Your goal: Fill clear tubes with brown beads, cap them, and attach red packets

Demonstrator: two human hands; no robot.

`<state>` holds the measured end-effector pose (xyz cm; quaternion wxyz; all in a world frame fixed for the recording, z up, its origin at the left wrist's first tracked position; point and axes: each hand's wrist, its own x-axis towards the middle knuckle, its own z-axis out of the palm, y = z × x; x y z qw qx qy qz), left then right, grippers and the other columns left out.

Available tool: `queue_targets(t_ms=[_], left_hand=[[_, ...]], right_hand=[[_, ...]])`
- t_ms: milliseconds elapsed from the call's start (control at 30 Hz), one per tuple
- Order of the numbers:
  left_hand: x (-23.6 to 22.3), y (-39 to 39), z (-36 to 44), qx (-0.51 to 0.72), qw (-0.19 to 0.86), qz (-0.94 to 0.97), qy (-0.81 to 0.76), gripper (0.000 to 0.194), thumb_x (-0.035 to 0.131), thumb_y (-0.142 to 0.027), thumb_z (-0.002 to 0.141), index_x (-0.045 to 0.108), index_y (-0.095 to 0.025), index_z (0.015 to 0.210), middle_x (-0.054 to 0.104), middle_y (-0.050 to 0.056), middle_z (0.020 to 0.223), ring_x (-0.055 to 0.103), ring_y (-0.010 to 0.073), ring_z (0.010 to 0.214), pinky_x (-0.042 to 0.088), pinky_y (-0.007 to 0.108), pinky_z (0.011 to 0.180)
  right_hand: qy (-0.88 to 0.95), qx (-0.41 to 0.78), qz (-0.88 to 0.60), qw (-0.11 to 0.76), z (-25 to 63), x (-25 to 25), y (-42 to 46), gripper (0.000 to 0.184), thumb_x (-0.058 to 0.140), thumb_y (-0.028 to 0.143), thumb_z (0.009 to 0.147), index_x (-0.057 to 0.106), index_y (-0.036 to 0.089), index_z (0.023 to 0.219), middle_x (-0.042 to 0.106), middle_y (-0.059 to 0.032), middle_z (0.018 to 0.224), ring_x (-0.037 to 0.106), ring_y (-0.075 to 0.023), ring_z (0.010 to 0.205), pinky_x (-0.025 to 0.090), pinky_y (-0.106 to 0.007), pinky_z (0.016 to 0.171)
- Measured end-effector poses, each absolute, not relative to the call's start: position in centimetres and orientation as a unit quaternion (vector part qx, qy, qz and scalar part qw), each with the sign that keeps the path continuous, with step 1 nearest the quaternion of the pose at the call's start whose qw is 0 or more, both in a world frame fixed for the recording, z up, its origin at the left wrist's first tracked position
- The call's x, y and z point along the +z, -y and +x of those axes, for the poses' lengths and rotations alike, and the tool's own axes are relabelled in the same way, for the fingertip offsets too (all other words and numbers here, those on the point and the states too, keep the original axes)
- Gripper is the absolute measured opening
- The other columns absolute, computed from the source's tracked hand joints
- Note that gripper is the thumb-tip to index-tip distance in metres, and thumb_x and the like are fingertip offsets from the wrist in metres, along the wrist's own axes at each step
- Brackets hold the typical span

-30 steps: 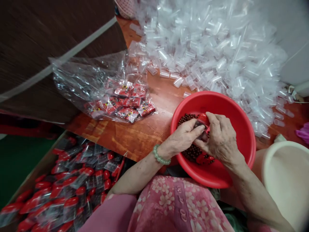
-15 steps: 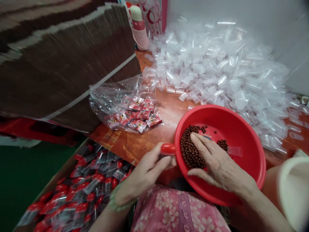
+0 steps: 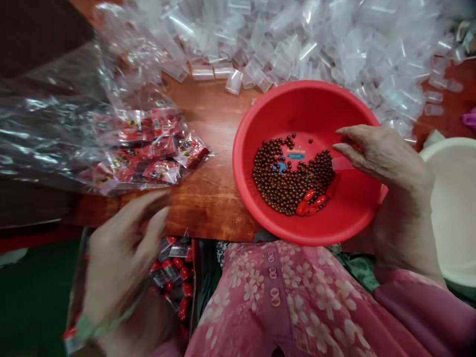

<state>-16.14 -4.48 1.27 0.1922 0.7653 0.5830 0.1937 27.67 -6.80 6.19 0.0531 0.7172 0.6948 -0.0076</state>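
Right hand (image 3: 394, 168) was open beside the red basin (image 3: 308, 89), left hand (image 3: 119, 258) too blurred to call; plenty of brown beads (image 3: 286, 183) and red capsules (image 3: 308, 201) were left inside.

The left hand (image 3: 119, 258) is blurred by motion, its grip indistinct. The label (image 3: 296, 155) inside the basin (image 3: 297, 106) is too small to read. The top edge cuts off the clear tubes (image 3: 297, 29).

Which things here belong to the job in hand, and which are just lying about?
In use: red plastic basin, small round brown beads, glossy red pieces, heap of clear plastic tubes.

Lying about: clear plastic bag of red sachets, cream plastic tub.
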Motion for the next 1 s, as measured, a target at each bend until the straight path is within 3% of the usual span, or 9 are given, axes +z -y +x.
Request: queue_targets(t_ms=[100, 167, 267, 333, 433, 600, 667, 933, 1000], left_hand=[[1.2, -4.1, -6.5, 0.281, 0.208, 0.805, -0.479, 0.038, 0.048, -0.033, 0.099, 0.064, -0.018, 0.130, 0.072, 0.008, 0.130, 0.068, 0.0206, 0.116, 0.054, 0.037, 0.106], [0.4, -9.7, -1.4, 0.238, 0.180, 0.819, -0.490, 0.052, 0.053, -0.034, 0.100, 0.049, -0.013, 0.147, 0.054, 0.012, 0.155, 0.050, 0.0187, 0.141, 0.041, 0.038, 0.122], [-1.5, -15.8, 3.4, 0.119, 0.165, 0.792, -0.576, 0.087, 0.061, -0.049, 0.101, 0.009, -0.020, 0.165, 0.005, 0.007, 0.178, 0.006, 0.0225, 0.162, 0.011, 0.053, 0.135], [-2.7, -18.0, 5.1, 0.077, 0.154, 0.777, -0.605, 0.098, 0.060, -0.064, 0.098, -0.002, -0.029, 0.166, -0.009, 0.004, 0.178, -0.005, 0.0317, 0.163, 0.005, 0.066, 0.132], [-3.8, -19.5, 6.2, 0.029, 0.115, 0.766, -0.631, 0.094, 0.051, -0.074, 0.096, 0.002, -0.033, 0.166, -0.005, 0.004, 0.178, -0.003, 0.0359, 0.163, 0.007, 0.067, 0.131], [-4.6, -21.2, 6.7, -0.002, -0.006, 0.747, -0.665, 0.081, 0.047, -0.066, 0.101, 0.006, -0.026, 0.158, 0.002, -0.003, 0.178, 0.007, 0.0135, 0.161, 0.025, 0.052, 0.133], [-4.6, -22.0, 7.0, -0.023, -0.060, 0.736, -0.674, 0.088, 0.053, -0.067, 0.096, 0.004, -0.023, 0.155, 0.003, -0.001, 0.178, 0.008, 0.0112, 0.161, 0.031, 0.048, 0.131], [-4.0, -23.8, 7.9, -0.040, -0.070, 0.802, -0.592, 0.072, 0.044, -0.055, 0.102, 0.007, -0.023, 0.154, 0.008, 0.005, 0.176, 0.015, 0.0320, 0.161, 0.031, 0.056, 0.129], [-4.9, -24.8, 7.8, -0.017, -0.069, 0.817, -0.572, 0.069, 0.044, -0.051, 0.102, 0.012, -0.017, 0.153, 0.015, 0.008, 0.174, 0.016, 0.0341, 0.161, 0.028, 0.058, 0.131]], right_hand=[[-0.659, -0.053, 0.745, 0.083, 28.1, 5.6, 6.9, 0.042, 0.052, 0.037, 0.103, 0.066, 0.011, 0.134, 0.075, -0.0195, 0.121, 0.073, -0.0382, 0.109, 0.056, -0.049, 0.095], [-0.648, -0.087, 0.752, 0.081, 28.4, 5.1, 6.8, 0.044, 0.051, 0.037, 0.103, 0.065, 0.010, 0.135, 0.075, -0.0201, 0.121, 0.072, -0.0383, 0.109, 0.055, -0.049, 0.095], [-0.642, -0.106, 0.755, 0.081, 28.8, 4.4, 6.6, 0.045, 0.049, 0.036, 0.103, 0.065, 0.010, 0.135, 0.074, -0.0221, 0.120, 0.071, -0.0403, 0.110, 0.053, -0.050, 0.094], [-0.645, -0.111, 0.751, 0.084, 29.1, 3.9, 6.5, 0.042, 0.048, 0.034, 0.102, 0.067, 0.011, 0.132, 0.074, -0.0217, 0.118, 0.070, -0.0410, 0.108, 0.052, -0.050, 0.092], [-0.652, -0.125, 0.742, 0.094, 29.4, 3.3, 6.7, 0.040, 0.046, 0.033, 0.102, 0.068, 0.014, 0.129, 0.074, -0.0207, 0.114, 0.070, -0.0398, 0.101, 0.052, -0.049, 0.087], [-0.663, -0.135, 0.729, 0.099, 29.7, 3.1, 7.4, 0.040, 0.041, 0.033, 0.103, 0.069, 0.015, 0.124, 0.073, -0.0206, 0.111, 0.069, -0.0368, 0.098, 0.051, -0.047, 0.086], [-0.661, -0.126, 0.736, 0.075, 29.9, 3.2, 7.6, 0.041, 0.039, 0.033, 0.103, 0.069, 0.017, 0.125, 0.073, -0.0194, 0.114, 0.069, -0.0355, 0.101, 0.051, -0.046, 0.089], [-0.649, -0.110, 0.748, 0.084, 30.9, 3.2, 7.5, 0.045, 0.033, 0.028, 0.102, 0.068, 0.024, 0.128, 0.075, -0.0139, 0.113, 0.070, -0.0329, 0.100, 0.051, -0.044, 0.088], [-0.650, -0.121, 0.746, 0.084, 31.2, 3.2, 7.4, 0.044, 0.033, 0.028, 0.102, 0.068, 0.025, 0.127, 0.075, -0.0129, 0.110, 0.070, -0.0321, 0.099, 0.051, -0.043, 0.086]])
